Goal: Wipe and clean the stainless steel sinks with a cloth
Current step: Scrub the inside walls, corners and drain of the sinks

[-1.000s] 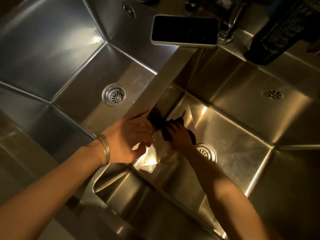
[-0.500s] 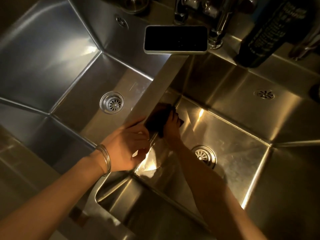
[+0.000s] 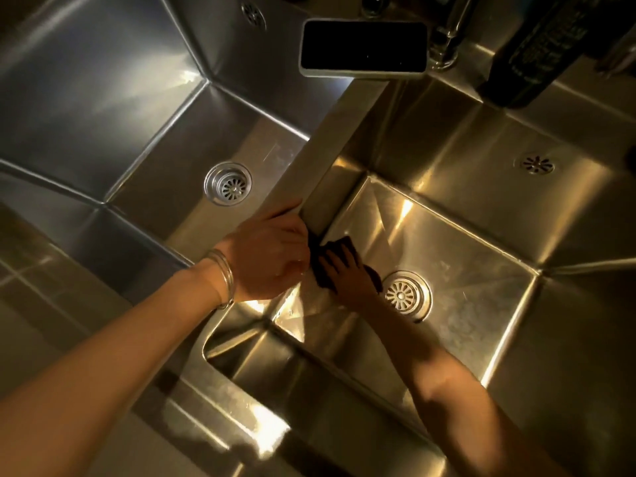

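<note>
Two stainless steel sinks lie below me, the left sink (image 3: 137, 108) and the right sink (image 3: 481, 242), split by a steel divider (image 3: 339, 132). My right hand (image 3: 351, 278) is down in the right sink, pressing a dark cloth (image 3: 339, 247) onto the floor where it meets the divider wall, just left of the drain (image 3: 406, 296). My left hand (image 3: 266, 258), with bangles on the wrist, rests over the near end of the divider with fingers curled on its edge. Part of the cloth is hidden under my right hand.
A phone (image 3: 364, 48) lies face up at the far end of the divider. A dark bottle (image 3: 537, 46) stands on the back ledge at right, beside the tap base (image 3: 444, 36). The left sink's drain (image 3: 228, 183) is uncovered.
My right hand slid the cloth from up on the divider wall down and toward me onto the sink floor near the drain. My left hand stayed on the divider.
</note>
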The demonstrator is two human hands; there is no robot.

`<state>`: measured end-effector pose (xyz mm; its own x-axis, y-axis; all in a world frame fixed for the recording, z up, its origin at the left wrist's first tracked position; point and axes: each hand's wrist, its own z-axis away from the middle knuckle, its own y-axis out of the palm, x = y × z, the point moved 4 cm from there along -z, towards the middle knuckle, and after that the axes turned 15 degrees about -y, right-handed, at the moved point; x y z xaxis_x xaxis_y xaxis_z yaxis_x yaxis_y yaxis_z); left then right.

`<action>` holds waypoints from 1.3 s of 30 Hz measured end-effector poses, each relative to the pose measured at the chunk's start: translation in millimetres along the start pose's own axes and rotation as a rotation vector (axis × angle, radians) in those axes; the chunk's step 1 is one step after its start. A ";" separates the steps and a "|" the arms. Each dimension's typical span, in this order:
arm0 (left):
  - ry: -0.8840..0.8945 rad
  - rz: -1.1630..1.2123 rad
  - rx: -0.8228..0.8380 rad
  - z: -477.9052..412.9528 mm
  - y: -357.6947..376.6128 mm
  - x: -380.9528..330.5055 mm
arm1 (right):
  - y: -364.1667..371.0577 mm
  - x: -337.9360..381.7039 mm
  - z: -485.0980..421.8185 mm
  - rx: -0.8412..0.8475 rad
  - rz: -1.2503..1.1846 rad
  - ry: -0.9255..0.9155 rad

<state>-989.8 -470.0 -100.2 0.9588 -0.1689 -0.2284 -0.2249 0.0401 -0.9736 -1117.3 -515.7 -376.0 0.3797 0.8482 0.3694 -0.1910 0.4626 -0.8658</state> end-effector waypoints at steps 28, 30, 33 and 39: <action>-0.753 -0.113 0.163 118.5 42.7 -127.3 | -30.7 14.7 12.1 0.017 0.064 -0.267; -0.746 -0.141 0.172 119.0 45.8 -126.7 | -23.5 23.8 0.7 0.028 0.173 -0.301; -0.741 -0.172 0.180 115.6 44.7 -125.1 | 10.5 49.2 3.5 0.244 0.059 -0.363; -0.740 -0.162 0.172 115.3 41.0 -123.7 | 19.5 42.7 18.1 0.069 0.137 -0.572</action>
<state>-1097.6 -334.0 -111.8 0.8575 0.5133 0.0349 -0.1003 0.2333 -0.9672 -1121.2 -465.8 -371.0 -0.1970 0.8971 0.3956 -0.2693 0.3384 -0.9016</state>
